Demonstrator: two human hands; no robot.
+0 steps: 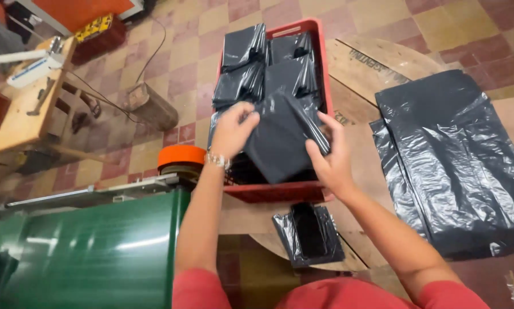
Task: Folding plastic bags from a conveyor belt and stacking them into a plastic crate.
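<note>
Both arms bare, reaching up from 6 o'clock toward the middle, red sleeves showing at the very bottom. Left forearm running nearly straight up toward 12, a beaded bracelet sitting right at the wrist. Left hand [233, 129] back-side up, fingers curled and pinching shut, thumb tucked toward 3 o'clock. Right forearm coming in from around 5 o'clock, angled toward 11. Right hand [329, 158] tilted on edge, fingers stretched toward 12, thumb poking out toward 10, clamped down. Hands pretty close together, the left a bit higher up.
</note>
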